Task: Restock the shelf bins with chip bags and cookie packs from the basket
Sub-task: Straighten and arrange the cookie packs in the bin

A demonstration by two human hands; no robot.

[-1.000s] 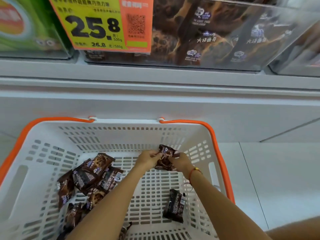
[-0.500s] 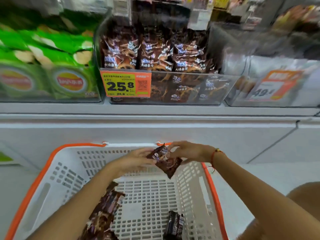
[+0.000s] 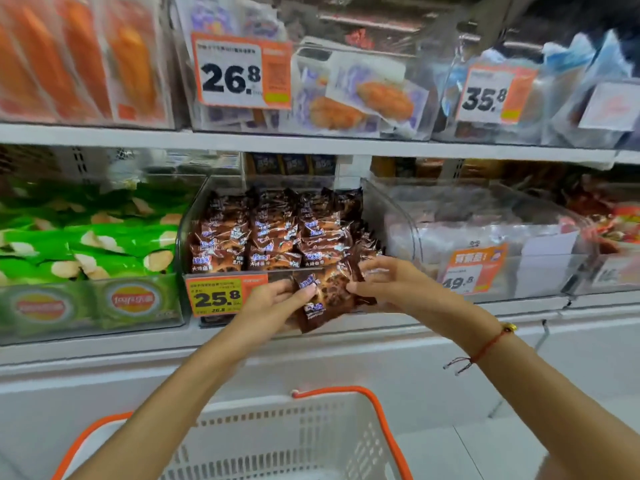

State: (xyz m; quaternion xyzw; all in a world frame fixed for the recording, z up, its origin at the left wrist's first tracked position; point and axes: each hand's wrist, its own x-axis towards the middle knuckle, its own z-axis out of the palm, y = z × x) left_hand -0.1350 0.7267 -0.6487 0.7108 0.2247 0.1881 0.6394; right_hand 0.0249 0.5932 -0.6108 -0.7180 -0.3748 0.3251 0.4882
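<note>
My left hand (image 3: 277, 301) and my right hand (image 3: 384, 284) both grip a brown cookie pack (image 3: 327, 299), held tilted just in front of the clear cookie bin (image 3: 194, 220). That bin holds several rows of identical brown packs (image 3: 277, 233) and carries a 25.8 price tag (image 3: 216, 297). The white basket with orange rim (image 3: 346, 407) sits low in the view, below my forearms; its contents are hidden.
A bin of green chip bags (image 3: 86, 244) stands left of the cookie bin. A clear bin with a 49.8 tag (image 3: 474, 268) is to the right. The upper shelf (image 3: 311, 142) carries bins tagged 26.8 and 35.8. White floor shows at lower right.
Both hands have lifted the cookie pack out of the basket and up to the front of the cookie bin. My view has tilted upward from basket to shelves.
</note>
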